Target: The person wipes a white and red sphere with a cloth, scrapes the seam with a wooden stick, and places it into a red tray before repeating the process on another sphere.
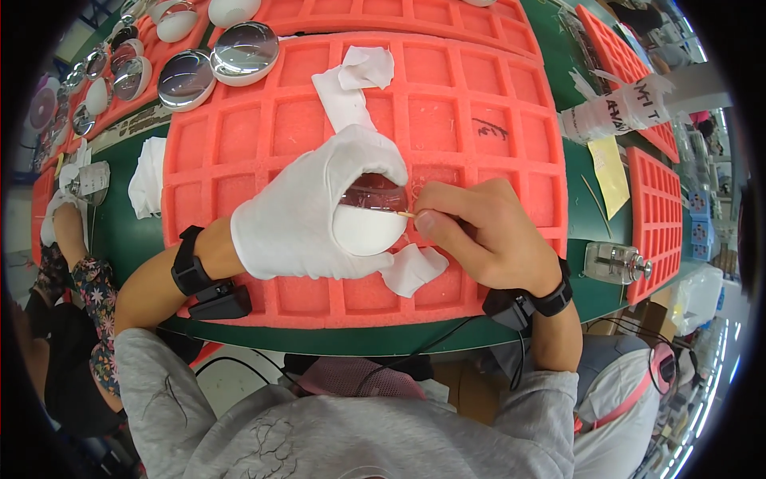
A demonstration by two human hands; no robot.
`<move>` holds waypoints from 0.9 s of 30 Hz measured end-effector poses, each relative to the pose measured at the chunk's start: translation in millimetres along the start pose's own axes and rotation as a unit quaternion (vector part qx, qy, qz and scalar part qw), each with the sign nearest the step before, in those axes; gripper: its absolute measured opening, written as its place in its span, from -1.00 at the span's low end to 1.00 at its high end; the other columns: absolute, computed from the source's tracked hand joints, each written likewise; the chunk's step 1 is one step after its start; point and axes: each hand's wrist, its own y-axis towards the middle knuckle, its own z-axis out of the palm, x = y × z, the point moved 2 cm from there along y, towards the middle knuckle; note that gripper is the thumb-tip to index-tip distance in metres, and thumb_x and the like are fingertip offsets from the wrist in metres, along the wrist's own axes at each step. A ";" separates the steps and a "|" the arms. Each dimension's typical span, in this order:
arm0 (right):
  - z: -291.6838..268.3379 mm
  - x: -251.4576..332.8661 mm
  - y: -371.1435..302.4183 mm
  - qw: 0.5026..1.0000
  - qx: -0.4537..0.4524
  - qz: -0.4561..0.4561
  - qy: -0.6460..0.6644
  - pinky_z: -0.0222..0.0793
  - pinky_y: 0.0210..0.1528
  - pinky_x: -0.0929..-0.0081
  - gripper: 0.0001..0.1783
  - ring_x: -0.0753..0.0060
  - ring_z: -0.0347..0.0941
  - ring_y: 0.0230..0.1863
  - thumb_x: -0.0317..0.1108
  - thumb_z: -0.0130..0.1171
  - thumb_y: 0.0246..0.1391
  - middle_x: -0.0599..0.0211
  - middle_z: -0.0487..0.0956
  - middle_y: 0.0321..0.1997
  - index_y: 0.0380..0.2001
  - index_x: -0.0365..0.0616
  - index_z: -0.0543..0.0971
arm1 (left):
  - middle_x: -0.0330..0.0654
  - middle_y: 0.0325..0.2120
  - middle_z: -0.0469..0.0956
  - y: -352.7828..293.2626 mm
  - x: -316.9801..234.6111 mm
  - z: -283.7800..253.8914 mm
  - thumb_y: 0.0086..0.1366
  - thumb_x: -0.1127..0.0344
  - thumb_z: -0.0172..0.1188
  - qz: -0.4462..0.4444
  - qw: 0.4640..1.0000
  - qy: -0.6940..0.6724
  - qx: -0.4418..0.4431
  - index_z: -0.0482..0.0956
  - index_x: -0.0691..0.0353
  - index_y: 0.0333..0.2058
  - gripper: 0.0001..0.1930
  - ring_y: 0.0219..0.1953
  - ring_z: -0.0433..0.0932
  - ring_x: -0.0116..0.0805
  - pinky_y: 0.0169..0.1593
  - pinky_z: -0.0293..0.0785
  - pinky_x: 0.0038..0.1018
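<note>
My left hand, in a white cloth glove, is wrapped round a round glass lens. The lens has a dark reddish, shiny face and a white, matt lower part. My bare right hand pinches a thin wooden stick between thumb and forefinger. The stick's far end meets the lens along the line between the dark face and the white part. Both hands are over a pink foam tray with square pockets. White wipes lie on it, a crumpled wipe just below the lens and a folded wipe beyond it.
Several domed lenses stand at the back left. On the right are a clear glass bottle with a metal top, a yellow paper, a wrapped post and another pink tray. A co-worker's hand shows at far left.
</note>
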 end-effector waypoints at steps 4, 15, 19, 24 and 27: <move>0.9 0.5 -1.2 0.999 0.015 0.015 0.040 0.27 -0.50 0.37 -0.84 0.15 0.44 -0.58 -0.41 0.05 0.30 0.20 0.51 -0.54 -0.36 -0.22 0.56 | -0.13 -0.10 0.47 0.5 4.4 1.3 -0.09 0.34 0.53 0.010 1.000 0.010 0.016 0.43 0.15 -0.02 -0.37 -0.05 0.52 -0.15 0.02 0.50 -0.32; 5.2 6.7 2.0 0.992 0.041 0.052 0.110 0.28 -0.49 0.44 -0.80 0.31 0.44 -0.59 -0.44 0.07 0.30 0.21 0.52 -0.57 -0.40 -0.32 0.55 | -0.13 0.00 0.48 2.4 10.5 4.4 -0.14 0.38 0.55 0.056 0.993 0.079 0.074 0.45 0.10 0.02 -0.31 0.03 0.46 -0.10 0.05 0.47 -0.27; 3.0 16.9 4.7 0.993 0.041 0.064 0.088 0.30 -0.48 0.44 -0.78 0.31 0.44 -0.59 -0.44 0.08 0.30 0.21 0.51 -0.60 -0.43 -0.33 0.56 | -0.12 -0.01 0.46 0.0 14.6 6.6 -0.12 0.39 0.52 0.101 0.992 0.062 0.041 0.45 0.10 0.02 -0.34 0.01 0.46 -0.09 0.03 0.48 -0.28; 5.1 12.5 6.3 0.992 0.030 0.063 0.101 0.31 -0.47 0.45 -0.76 0.33 0.44 -0.58 -0.44 0.08 0.29 0.21 0.51 -0.60 -0.47 -0.34 0.55 | -0.10 -0.02 0.45 -0.2 15.2 7.5 -0.12 0.39 0.52 0.110 0.991 0.065 0.032 0.45 0.10 0.03 -0.33 0.00 0.46 -0.08 0.00 0.48 -0.28; 6.1 12.5 6.0 0.991 0.025 0.063 0.115 0.30 -0.47 0.45 -0.75 0.33 0.43 -0.59 -0.44 0.09 0.29 0.22 0.50 -0.60 -0.47 -0.34 0.55 | -0.09 -0.03 0.45 -1.1 13.5 6.9 -0.12 0.40 0.52 0.110 0.990 0.086 0.033 0.43 0.09 0.04 -0.32 -0.01 0.46 -0.07 0.00 0.49 -0.28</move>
